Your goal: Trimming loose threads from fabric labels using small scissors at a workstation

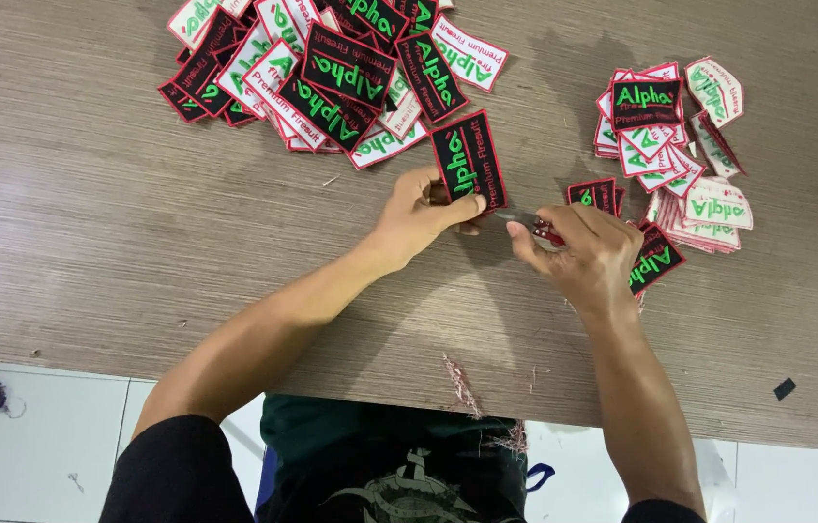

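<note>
left hand (419,215) pinches a black patch (468,160) upright off the table (90,223) — right hand (583,247) grips small red-handled snips (537,228) just beside it.

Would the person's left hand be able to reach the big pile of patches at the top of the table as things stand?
Probably yes: the left hand holds a black patch just below that pile, with only bare table between them.

Black red-edged embroidered patch (468,158) held upright; small red-handled snips (543,230) beside it
</note>
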